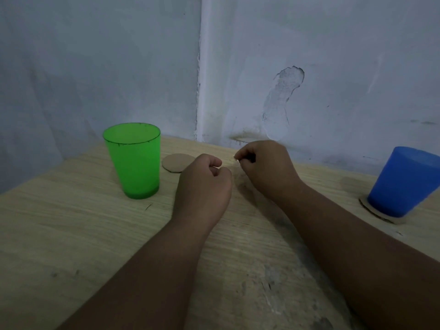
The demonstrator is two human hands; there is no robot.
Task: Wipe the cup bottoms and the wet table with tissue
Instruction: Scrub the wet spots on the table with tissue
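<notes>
On wooden table [71,234] by grey wall [333,55] | left hand [204,184], right hand [264,167]: fingers curled, grasp unclear

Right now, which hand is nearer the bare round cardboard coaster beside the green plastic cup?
Left. The left hand sits just right of the round cardboard coaster, knuckles close to its rim. The right hand is farther right, beyond the left hand.

Translucent plastic green cup [134,160], matt blue cup [402,182], cardboard coasters [178,162], scuffed wood-grain table [71,234].
</notes>
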